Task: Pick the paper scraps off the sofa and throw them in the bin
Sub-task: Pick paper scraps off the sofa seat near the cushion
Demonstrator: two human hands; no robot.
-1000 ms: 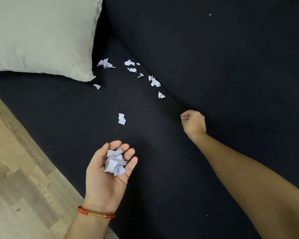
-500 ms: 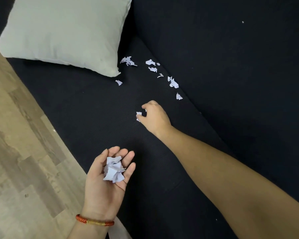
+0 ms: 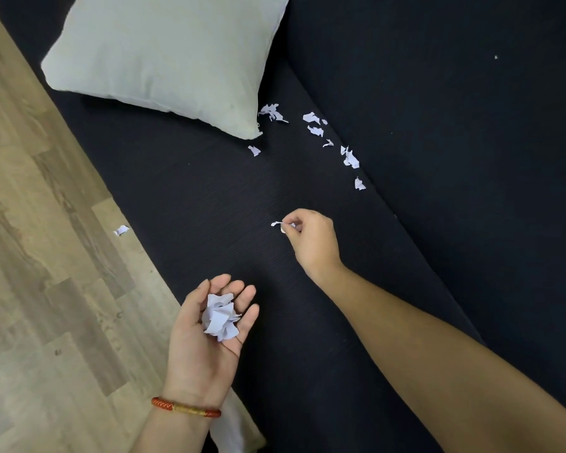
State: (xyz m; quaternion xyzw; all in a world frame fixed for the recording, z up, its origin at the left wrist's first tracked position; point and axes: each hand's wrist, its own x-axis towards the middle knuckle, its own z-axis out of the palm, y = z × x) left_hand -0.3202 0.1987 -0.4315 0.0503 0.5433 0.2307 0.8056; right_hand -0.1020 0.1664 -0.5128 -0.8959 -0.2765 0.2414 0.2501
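My left hand [image 3: 206, 341] lies palm up over the front of the dark sofa seat [image 3: 209, 197], cupping a wad of white paper scraps [image 3: 220, 317]. My right hand [image 3: 311, 238] hovers over the middle of the seat and pinches one small white scrap [image 3: 276, 223] between thumb and fingertips. Several more scraps lie further back along the seam with the backrest: a cluster [image 3: 272, 112] by the pillow corner, one [image 3: 254, 150] below it, others [image 3: 350, 158] to the right. No bin is in view.
A pale pillow [image 3: 164, 53] rests on the seat at the back left. Wood-pattern floor [image 3: 46, 289] runs along the left, with one scrap [image 3: 121, 230] lying on it near the sofa edge. The dark backrest [image 3: 455, 109] fills the right.
My right hand moved from the backrest seam to the scrap in the middle of the seat, closed on it and lifted it. The view shifted, bringing in more floor. My left hand kept its wad.
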